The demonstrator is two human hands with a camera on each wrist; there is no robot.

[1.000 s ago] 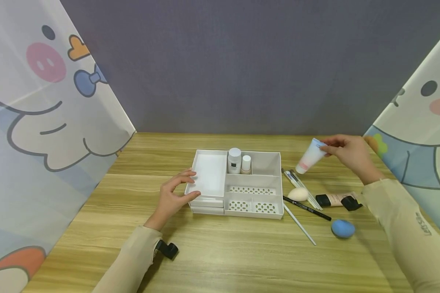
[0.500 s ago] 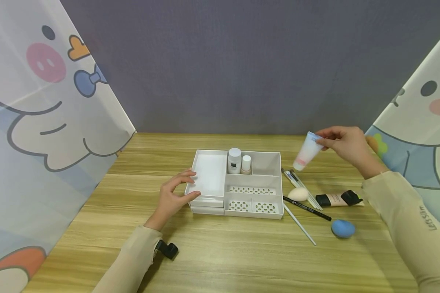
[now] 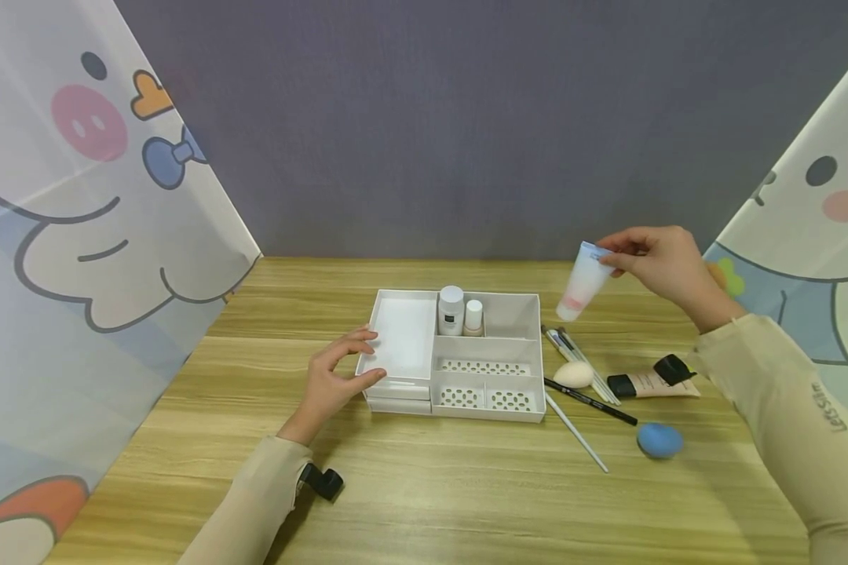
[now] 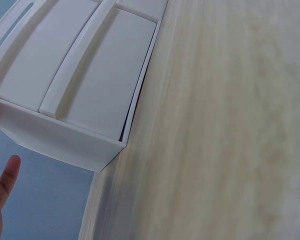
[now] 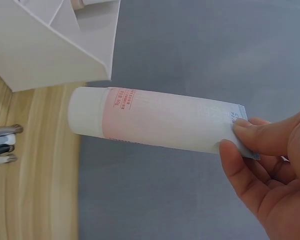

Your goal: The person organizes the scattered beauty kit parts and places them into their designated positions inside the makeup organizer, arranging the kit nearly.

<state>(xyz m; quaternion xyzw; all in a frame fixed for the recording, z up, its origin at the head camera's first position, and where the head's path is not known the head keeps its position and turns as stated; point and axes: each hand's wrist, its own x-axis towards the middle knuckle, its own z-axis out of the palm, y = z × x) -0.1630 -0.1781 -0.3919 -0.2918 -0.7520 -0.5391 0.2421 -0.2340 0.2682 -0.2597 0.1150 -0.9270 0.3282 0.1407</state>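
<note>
My right hand (image 3: 667, 265) pinches the flat crimped end of a squeeze tube (image 5: 160, 120), white and pink with a pale blue end. The tube hangs tilted, cap down, to the right of a white organizer (image 3: 489, 350). At the organizer's left side rests my left hand (image 3: 335, 380), fingers spread at its edge and thumb near the front corner. Two drawers (image 4: 102, 70) show at its front in the left wrist view. A white-capped bottle (image 3: 451, 312) and a smaller bottle (image 3: 473, 318) stand in its back compartment; the compartment to their right holds nothing.
Right of the organizer lie several makeup brushes (image 3: 585, 369), a cream sponge (image 3: 574, 374), a black pencil (image 3: 592, 402) and a thin white stick (image 3: 576, 433). Farther right are a beige tube with a black cap (image 3: 650, 384) and a blue sponge (image 3: 660, 440). A grey wall (image 3: 424, 133) rises behind.
My right hand has lifted the squeeze tube and carried it a little left, toward the organizer. The tube hangs steeper than before. My left hand keeps its place.
</note>
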